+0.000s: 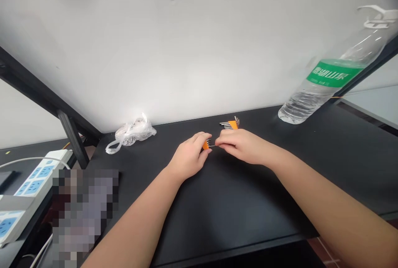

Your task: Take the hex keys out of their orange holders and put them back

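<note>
My left hand [190, 155] is closed around an orange hex key holder [205, 145], and the short ends of several keys show at its side. A thin metal hex key [212, 146] spans the small gap between my hands. My right hand [234, 143] pinches its right end with thumb and fingers; whether its other end sits in the holder is hidden. Just behind my right hand, a second orange holder with several hex keys [232, 124] lies on the black table [199, 218].
A knotted clear plastic bag [133, 132] lies at the back left by the wall. At the back right stands a large water bottle [323, 79] with a green label. White power strips [39, 177] are beyond the left edge, near a pixelated patch.
</note>
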